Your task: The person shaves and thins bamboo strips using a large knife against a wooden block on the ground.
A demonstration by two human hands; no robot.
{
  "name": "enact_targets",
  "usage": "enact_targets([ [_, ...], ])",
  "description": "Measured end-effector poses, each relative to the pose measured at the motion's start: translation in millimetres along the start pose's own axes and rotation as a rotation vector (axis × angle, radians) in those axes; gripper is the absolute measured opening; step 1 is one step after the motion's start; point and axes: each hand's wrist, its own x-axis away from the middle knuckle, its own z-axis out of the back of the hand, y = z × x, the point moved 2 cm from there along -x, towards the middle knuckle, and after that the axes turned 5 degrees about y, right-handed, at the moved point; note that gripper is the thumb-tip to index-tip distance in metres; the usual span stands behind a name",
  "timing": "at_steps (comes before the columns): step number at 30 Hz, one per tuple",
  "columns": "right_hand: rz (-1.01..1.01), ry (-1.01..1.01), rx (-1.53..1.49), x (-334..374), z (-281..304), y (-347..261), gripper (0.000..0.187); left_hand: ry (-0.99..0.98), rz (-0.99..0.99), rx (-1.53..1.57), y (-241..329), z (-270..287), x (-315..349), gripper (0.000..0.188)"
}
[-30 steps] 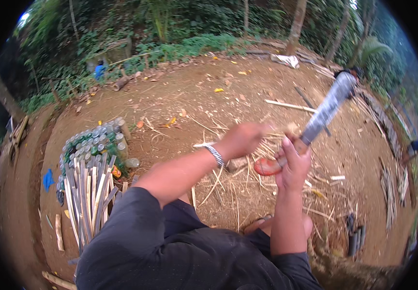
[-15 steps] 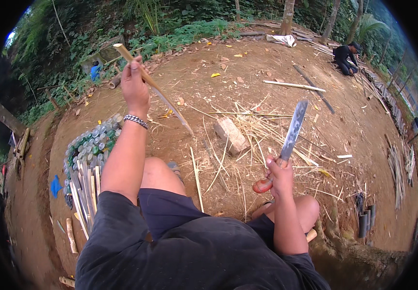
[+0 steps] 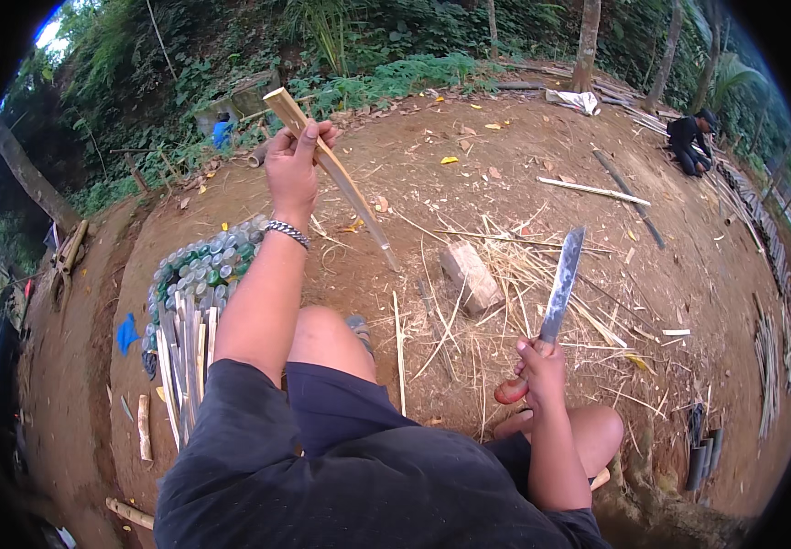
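My left hand (image 3: pixel 293 169) is raised and closed around a split bamboo strip (image 3: pixel 348 190), which slants down to the right with its lower end near the ground. A metal chain bracelet (image 3: pixel 287 233) circles that wrist. In my right hand (image 3: pixel 542 369) is a machete (image 3: pixel 563 284), gripped by its reddish wooden handle (image 3: pixel 511 391), blade pointing up. Bamboo and blade are well apart. Between them on the dirt sits a wooden block (image 3: pixel 472 277), with thin bamboo shavings (image 3: pixel 528 270) scattered around it.
Left of my leg lie split bamboo strips (image 3: pixel 185 352) beside a heap of clear and green bottles (image 3: pixel 210 261). A blue cloth (image 3: pixel 127 334) is farther left. A person in dark clothes (image 3: pixel 691 142) crouches far right. Dark tubes (image 3: pixel 702 462) stand near a tree root at right.
The whole scene has shifted right and slightly down in view. My left hand has turned a little on the bamboo strip, and the machete stands slightly lower, still apart from it.
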Motion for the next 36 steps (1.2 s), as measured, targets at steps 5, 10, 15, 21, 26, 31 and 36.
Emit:
enact_targets([
  [5, -0.014, 0.01, -0.025, 2.0, -0.6, 2.2, 0.03, 0.012, 0.014, -0.073, 0.6, 0.6, 4.5, 0.023],
  [10, -0.014, 0.01, -0.023, 1.7, 5.6, 3.7, 0.033, -0.068, 0.033, -0.382, -21.6, -0.6, 27.3, 0.036],
  [15, 0.001, 0.017, 0.015, 4.2, 1.7, 6.8, 0.028, -0.183, 0.069, -0.735, -83.8, 38.3, 53.9, 0.04],
  [21, 0.287, 0.035, 0.193, 9.5, 5.1, -33.0, 0.02, -0.2, 0.194, -0.379, -57.7, -31.3, 44.3, 0.036],
  [26, 0.527, 0.011, 0.129, 8.5, -15.3, -88.1, 0.021, -0.417, 0.286, -0.07, -19.3, -98.6, 58.1, 0.029],
  [31, 0.911, 0.186, 0.634, 5.2, 0.0, -150.8, 0.024, -0.528, 0.415, -0.021, -15.1, -154.7, 107.1, 0.024],
  [36, 1.308, 0.227, 0.88, 14.8, -7.6, -198.6, 0.021, -0.617, 0.511, 0.065, -23.6, -180.0, 155.9, 0.023],
])
